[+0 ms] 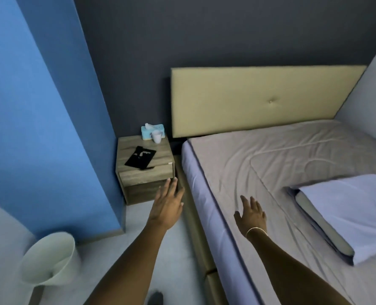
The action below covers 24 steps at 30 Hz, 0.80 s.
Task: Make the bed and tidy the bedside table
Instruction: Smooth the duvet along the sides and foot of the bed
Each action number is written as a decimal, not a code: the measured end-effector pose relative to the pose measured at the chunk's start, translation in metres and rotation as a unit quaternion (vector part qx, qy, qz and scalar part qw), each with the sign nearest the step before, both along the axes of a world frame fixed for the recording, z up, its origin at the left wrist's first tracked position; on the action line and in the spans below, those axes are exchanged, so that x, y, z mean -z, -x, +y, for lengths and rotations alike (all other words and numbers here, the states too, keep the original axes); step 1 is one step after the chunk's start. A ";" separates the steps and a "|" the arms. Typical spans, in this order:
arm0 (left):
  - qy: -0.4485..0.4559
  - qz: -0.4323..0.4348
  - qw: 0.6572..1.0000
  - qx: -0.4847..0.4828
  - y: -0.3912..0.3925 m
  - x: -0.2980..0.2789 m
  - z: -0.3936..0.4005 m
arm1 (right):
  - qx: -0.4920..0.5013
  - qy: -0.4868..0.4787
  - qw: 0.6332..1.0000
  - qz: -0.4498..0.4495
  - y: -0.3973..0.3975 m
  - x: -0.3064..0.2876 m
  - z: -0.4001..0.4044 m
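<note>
The bed (270,155) fills the right side, its grey sheet creased, with a beige headboard (259,97) behind. A pale pillow (345,208) lies askew near the right edge, halfway down the mattress. The wooden bedside table (145,172) stands left of the bed, with a blue tissue box (152,131), a white cup (156,136) and a flat black item (140,157) on top. My left hand (168,204) is open in the air just in front of the table's lower right corner. Over the mattress edge my right hand (250,214) is open, fingers spread, holding nothing.
A white bin (50,258) stands on the floor at the lower left, against the blue wall (28,106). A narrow strip of floor runs between the bed frame and the table. A dark shape (155,298) shows at the bottom edge.
</note>
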State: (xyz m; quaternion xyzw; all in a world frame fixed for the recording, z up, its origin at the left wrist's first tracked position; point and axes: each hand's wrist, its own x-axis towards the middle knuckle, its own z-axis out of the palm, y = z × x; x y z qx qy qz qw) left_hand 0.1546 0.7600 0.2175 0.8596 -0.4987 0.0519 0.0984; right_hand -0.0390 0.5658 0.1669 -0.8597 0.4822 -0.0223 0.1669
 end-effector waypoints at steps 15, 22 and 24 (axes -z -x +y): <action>-0.008 -0.003 0.993 0.121 -0.267 0.000 -0.205 | 0.126 0.010 0.992 0.006 -0.209 0.005 -0.137; -0.060 -0.005 0.985 0.159 -0.353 0.042 -0.315 | 0.169 -0.033 0.985 0.009 -0.281 0.036 -0.234; -0.101 -0.005 0.980 0.170 -0.367 0.052 -0.329 | 0.172 -0.059 0.983 0.024 -0.291 0.046 -0.245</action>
